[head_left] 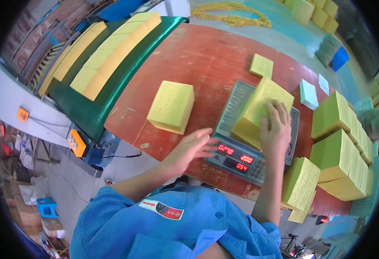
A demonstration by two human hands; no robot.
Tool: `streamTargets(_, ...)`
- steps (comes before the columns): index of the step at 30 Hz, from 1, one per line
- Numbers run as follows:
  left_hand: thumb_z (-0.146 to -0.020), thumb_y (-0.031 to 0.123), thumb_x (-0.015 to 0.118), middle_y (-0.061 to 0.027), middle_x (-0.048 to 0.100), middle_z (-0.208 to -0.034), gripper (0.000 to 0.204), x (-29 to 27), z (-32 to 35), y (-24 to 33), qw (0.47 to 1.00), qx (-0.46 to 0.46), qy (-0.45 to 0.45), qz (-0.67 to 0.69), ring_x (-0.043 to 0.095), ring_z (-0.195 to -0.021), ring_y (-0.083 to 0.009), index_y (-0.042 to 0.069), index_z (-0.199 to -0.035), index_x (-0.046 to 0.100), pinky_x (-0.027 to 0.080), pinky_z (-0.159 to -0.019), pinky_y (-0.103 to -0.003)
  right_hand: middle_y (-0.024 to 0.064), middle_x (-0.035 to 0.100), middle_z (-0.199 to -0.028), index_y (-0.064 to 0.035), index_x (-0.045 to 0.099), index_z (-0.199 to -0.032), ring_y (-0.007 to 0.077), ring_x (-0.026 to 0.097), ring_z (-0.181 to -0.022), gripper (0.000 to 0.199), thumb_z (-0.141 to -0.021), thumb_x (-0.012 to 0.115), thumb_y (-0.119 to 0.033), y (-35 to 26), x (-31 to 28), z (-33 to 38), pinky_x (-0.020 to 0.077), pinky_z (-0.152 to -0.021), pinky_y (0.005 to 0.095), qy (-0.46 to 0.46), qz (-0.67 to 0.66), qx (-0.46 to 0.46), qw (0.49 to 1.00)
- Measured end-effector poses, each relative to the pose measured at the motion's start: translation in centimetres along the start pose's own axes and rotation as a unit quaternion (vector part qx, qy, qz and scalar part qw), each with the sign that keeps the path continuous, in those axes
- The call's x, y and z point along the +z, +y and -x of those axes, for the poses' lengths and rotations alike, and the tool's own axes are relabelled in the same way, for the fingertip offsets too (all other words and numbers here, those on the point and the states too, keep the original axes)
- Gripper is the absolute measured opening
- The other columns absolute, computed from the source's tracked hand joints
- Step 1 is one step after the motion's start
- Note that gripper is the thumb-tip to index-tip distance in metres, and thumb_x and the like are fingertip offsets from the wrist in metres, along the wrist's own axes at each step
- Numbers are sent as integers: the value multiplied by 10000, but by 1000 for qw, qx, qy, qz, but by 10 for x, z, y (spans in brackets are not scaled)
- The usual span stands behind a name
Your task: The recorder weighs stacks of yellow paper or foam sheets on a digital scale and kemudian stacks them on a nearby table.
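A block-shaped stack of yellow paper [258, 108] rests on the tray of a digital scale [234, 157] with lit red figures. My right hand [276, 127] lies against the top of this stack, fingers stretched over its dimpled face and thumb apart. Off the scale's near left corner, my left hand [189, 149] is open in the air with nothing in it. Left of the scale, a second yellow paper stack [172, 105] stands on the red table [206, 56]. A thinner yellow pad [261, 65] lies beyond the scale.
Several yellow stacks [340, 164] crowd the table's right side, with another stack [301, 183] at the near edge. Pale blue pads [308, 94] lie at the far right. Rows of yellow paper [116, 47] ride a green belt [112, 95] leftward, near an orange switch box [76, 142].
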State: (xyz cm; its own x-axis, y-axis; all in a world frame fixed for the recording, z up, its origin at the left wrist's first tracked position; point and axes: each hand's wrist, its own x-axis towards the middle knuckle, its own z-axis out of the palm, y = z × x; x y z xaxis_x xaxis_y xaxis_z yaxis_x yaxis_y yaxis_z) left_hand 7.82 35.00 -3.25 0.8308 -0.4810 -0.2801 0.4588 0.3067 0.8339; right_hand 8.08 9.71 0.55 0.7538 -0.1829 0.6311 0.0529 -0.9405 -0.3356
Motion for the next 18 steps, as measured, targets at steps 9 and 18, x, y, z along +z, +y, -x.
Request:
streamTargets(9,-767,451,752,-297,252,-1519,877,-89,-36,38,577,212,266,-743,227,-1403,-506,82,-1470,378,271,-1083,-633,162,597,-1273,-26,646,-1168,339,540,-1213,293,-894,592,-114,-11,3,-3,434,-1015,421,-31,20,-28,999)
streamTargets(18,-715,317,741,-154,276,-1566,811,-170,7,69,506,268,-110,-812,212,-1457,-387,175,-1452,435,191,-1149,-619,157,580,-1321,-65,639,-1203,369,509,-1263,345,-863,648,-124,-51,-15,3,404,-1051,442,17,118,-49,992)
